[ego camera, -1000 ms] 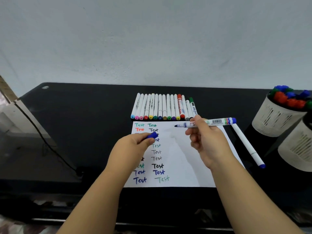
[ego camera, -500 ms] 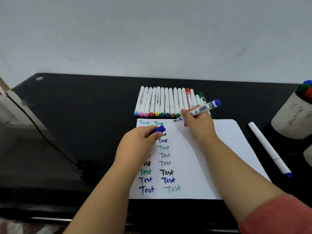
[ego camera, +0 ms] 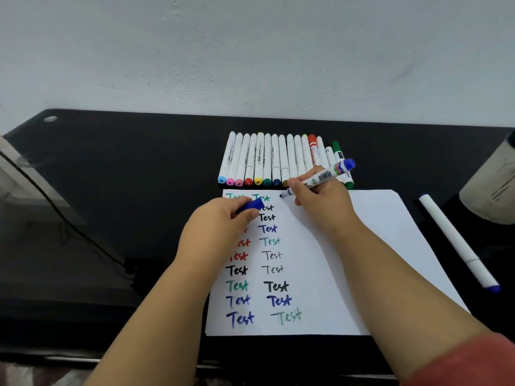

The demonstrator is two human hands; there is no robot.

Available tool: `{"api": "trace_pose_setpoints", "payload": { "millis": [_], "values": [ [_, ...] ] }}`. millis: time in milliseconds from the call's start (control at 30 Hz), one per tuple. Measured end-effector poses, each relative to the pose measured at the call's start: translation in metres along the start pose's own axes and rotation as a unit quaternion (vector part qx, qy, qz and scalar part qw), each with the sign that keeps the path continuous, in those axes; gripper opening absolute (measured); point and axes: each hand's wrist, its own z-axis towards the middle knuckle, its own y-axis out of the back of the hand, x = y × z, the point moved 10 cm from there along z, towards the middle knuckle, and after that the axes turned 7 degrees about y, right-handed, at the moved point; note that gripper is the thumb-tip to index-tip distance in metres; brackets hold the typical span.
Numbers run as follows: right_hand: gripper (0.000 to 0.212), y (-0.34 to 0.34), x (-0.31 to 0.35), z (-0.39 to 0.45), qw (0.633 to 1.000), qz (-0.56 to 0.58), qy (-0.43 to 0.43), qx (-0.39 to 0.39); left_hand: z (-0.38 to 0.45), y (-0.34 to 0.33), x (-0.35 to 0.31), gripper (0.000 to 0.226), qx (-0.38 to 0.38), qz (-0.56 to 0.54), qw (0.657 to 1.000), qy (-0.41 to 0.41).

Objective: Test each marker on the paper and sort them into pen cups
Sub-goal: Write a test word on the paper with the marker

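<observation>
A white sheet of paper [ego camera: 370, 246] lies on the black desk, with two columns of the word "Test" in green, red, black and blue down its left side. My right hand [ego camera: 320, 201] grips an uncapped blue marker [ego camera: 323, 176], its tip touching or just above the top of the paper right of the second column. My left hand [ego camera: 220, 227] rests on the paper and pinches the blue cap [ego camera: 250, 205], hiding part of the first column. A row of several capped markers [ego camera: 278, 160] lies side by side behind the paper.
Right of the paper a white marker with a blue cap [ego camera: 457, 240] lies alone on the desk. A pale pen cup [ego camera: 490, 188] is cut off at the right edge. A black cable [ego camera: 64, 218] runs along the desk's left side. The wall stands directly behind.
My right hand came down and forward from mid-air, bringing the marker tip to the top of the paper. My left hand kept hold of the cap. The view shifted left, pushing the cups out of frame.
</observation>
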Motion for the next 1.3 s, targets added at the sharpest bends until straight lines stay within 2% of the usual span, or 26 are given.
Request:
{"api": "trace_pose_setpoints", "payload": {
  "millis": [200,400,567,1300],
  "values": [
    [0.025,0.01,-0.001,0.001,0.999,-0.014,0.003,-0.038,0.0,-0.002,0.002,0.04,-0.003,-0.002,1.0,-0.005],
    [0.026,0.006,-0.003,0.0,0.999,-0.023,0.005,-0.022,-0.002,-0.003,-0.004,0.038,-0.005,0.001,1.0,-0.016],
    [0.023,0.014,-0.005,0.0,0.999,-0.017,0.003,-0.052,-0.004,-0.005,-0.007,0.039,-0.007,0.012,0.999,-0.032],
    [0.021,0.021,-0.01,-0.001,0.995,-0.056,-0.013,-0.081,-0.004,-0.003,-0.01,0.038,-0.023,0.0,0.998,-0.052]
  ]
}}
